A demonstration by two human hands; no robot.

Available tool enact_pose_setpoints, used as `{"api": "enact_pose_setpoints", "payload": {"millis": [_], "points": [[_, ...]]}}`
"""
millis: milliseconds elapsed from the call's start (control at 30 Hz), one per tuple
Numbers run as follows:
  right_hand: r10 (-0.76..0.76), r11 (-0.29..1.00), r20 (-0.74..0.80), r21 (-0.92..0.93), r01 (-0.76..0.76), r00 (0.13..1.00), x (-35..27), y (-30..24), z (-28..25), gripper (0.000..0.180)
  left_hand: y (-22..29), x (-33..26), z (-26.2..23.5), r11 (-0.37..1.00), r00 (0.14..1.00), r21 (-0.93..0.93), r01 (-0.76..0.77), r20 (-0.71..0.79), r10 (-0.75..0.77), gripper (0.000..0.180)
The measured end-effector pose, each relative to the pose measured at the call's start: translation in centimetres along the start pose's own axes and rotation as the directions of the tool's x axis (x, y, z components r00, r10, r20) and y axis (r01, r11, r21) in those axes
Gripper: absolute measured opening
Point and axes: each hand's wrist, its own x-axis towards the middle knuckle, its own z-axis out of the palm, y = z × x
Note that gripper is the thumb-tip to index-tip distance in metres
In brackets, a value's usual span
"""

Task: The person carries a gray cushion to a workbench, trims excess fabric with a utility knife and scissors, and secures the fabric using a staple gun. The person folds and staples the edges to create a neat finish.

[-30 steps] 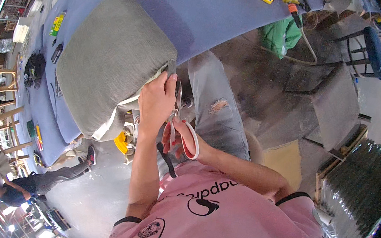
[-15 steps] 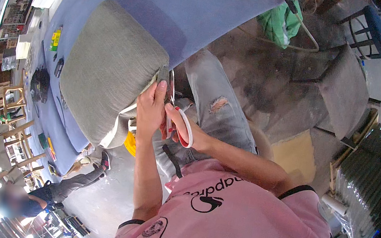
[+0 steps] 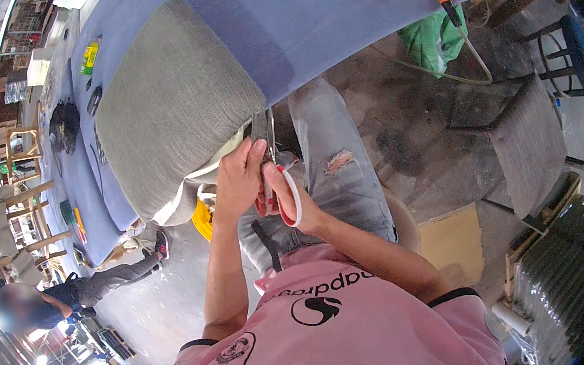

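Observation:
A thick grey upholstered cushion [image 3: 178, 103] rests on the blue-covered table, its near edge overhanging toward me. Along that edge a loose flap of grey fabric [image 3: 261, 126] and pale lining hang down. My left hand [image 3: 240, 172] pinches the fabric flap between thumb and fingers. Close beside it, my right hand [image 3: 297, 201] grips a pair of scissors [image 3: 292, 191] with red and white handles. The scissor blades point away from me, alongside the held fabric. How far the blades are apart is hard to make out.
The blue table [image 3: 256, 3] bears a yellow-green package [image 3: 89, 57] at the left. A grey chair [image 3: 526, 142] and a blue stool [image 3: 581, 57] stand at the right. A green sack [image 3: 433, 43] hangs near the table's far edge. Another person [image 3: 66, 301] is at lower left.
Both hands have shifted slightly toward me and right, with the scissors and the fabric flap. The flap appears pulled further out from the cushion's edge.

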Motion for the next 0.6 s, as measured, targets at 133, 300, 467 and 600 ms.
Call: {"api": "enact_pose_setpoints", "payload": {"millis": [133, 300, 467, 600], "points": [[0.013, 0.998, -0.020, -0.060, -0.015, 1.000, -0.1, 0.5, -0.5, 0.060, -0.5, -0.4, 0.1, 1.000, 1.000, -0.007, 0.025, 0.010, -0.025, 0.040], [0.084, 0.989, -0.007, -0.119, -0.084, 0.996, -0.7, 0.8, -1.7, 0.059, -0.4, -1.3, 0.1, 1.000, 0.999, -0.007, 0.002, -0.032, -0.002, 0.038], [0.212, 0.781, -0.073, -0.587, -0.213, 0.975, -5.4, -3.1, -4.2, 0.065, -0.7, -5.7, -1.6, 0.999, 1.000, 0.040, -0.005, -0.011, 0.005, 0.035], [0.180, 0.290, 0.088, -0.956, 0.033, 0.980, -6.7, -7.2, -5.7, 0.062, -2.6, -11.2, -3.2, 0.990, 0.990, -0.045, 0.136, 0.051, -0.133, 0.036]]}}
